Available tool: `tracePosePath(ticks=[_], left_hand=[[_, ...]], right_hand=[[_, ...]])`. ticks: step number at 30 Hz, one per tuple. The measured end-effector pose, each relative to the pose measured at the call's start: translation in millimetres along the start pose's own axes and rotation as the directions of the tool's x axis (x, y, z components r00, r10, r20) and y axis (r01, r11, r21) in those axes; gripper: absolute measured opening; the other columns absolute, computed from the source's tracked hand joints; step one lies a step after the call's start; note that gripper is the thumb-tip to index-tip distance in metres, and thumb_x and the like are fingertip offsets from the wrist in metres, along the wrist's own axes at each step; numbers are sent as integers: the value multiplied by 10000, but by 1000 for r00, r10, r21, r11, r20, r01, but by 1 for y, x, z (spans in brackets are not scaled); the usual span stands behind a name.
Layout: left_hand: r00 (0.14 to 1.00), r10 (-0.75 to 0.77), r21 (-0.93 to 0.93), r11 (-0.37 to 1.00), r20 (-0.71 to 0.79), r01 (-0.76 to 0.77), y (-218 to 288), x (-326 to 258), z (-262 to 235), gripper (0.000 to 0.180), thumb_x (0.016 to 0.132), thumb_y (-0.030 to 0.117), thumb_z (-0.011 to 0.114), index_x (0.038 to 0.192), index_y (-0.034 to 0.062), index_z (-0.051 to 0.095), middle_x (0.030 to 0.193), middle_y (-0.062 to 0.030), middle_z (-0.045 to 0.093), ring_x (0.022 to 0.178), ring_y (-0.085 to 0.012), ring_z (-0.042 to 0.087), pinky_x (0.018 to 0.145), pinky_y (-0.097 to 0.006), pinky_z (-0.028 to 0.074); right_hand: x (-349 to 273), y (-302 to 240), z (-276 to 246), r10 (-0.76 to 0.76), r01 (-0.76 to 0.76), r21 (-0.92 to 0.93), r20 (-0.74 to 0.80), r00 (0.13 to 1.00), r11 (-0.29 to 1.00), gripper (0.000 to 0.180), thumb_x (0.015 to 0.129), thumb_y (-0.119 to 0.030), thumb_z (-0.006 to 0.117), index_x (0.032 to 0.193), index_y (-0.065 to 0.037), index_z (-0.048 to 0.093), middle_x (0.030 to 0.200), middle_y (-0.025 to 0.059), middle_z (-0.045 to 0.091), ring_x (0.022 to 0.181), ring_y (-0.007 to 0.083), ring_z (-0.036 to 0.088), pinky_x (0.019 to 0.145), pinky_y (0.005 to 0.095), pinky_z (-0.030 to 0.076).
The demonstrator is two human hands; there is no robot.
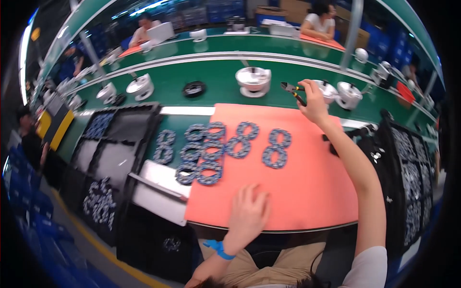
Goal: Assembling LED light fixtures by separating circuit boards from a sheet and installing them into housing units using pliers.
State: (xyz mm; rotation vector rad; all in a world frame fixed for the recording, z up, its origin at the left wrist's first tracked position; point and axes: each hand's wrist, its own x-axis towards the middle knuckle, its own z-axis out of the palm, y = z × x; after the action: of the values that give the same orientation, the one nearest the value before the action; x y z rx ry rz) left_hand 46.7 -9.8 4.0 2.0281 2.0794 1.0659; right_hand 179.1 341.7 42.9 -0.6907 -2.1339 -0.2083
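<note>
My right hand (314,103) is raised over the far edge of the orange mat (307,192), closed around small cutting pliers (294,89) with black and yellow handles. Their jaws point left, toward the green belt. Low over the near part of the mat, my left hand (249,211) has its fingers apart and holds nothing; it is slightly blurred. A blue band (220,248) circles that wrist. Beyond the left hand lie joined pairs of dark blue-grey rings (276,148), shaped like figure eights. More such rings (211,151) sit close together at the mat's left edge, with others on the green surface beside it.
White round housings (253,81) and a black round part (194,89) stand on the green belt (216,98). A black divided tray (115,129) on the left and black trays (408,177) on the right hold parts. Other people sit across the line.
</note>
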Motion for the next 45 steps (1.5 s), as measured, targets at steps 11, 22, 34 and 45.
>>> tracePosePath(ticks=[11, 22, 34, 45], left_hand=[[994, -62, 37, 998, 92, 58, 4, -2, -3, 356, 828, 275, 642, 1138, 105, 602, 1313, -170, 472, 1251, -351, 418, 1025, -510, 323], [984, -4, 167, 986, 177, -26, 12, 4, 1, 458, 852, 347, 599, 1269, 158, 593, 1442, -159, 422, 1373, -385, 311, 1120, -623, 123], [983, -50, 190, 982, 175, 16, 14, -14, -1, 489, 841, 350, 611, 1288, 154, 578, 1437, -156, 438, 1351, -368, 356, 1110, -621, 147], [994, -56, -396, 918, -97, 13, 31, 9, -21, 317, 825, 41, 638, 1132, -15, 578, 1075, -161, 565, 987, -308, 562, 844, -386, 465]], right_hand=[[56, -51, 136, -186, 236, -421, 156, 970, 876, 95, 826, -152, 553, 819, -91, 626, 807, 101, 624, 800, 256, 639, 709, 381, 493], [15, -72, -13, -402, 408, -197, 72, 913, 891, 171, 778, -153, 604, 915, -83, 529, 920, 63, 559, 917, 225, 560, 810, 378, 405], [-100, -140, -168, -384, 407, -21, 289, 877, 913, 209, 760, -156, 611, 931, -72, 526, 866, 44, 521, 872, 197, 545, 757, 351, 400], [-127, -145, -211, -326, 294, 143, 342, 881, 945, 395, 663, -124, 701, 1045, -79, 616, 962, 41, 577, 861, 217, 559, 751, 351, 426]])
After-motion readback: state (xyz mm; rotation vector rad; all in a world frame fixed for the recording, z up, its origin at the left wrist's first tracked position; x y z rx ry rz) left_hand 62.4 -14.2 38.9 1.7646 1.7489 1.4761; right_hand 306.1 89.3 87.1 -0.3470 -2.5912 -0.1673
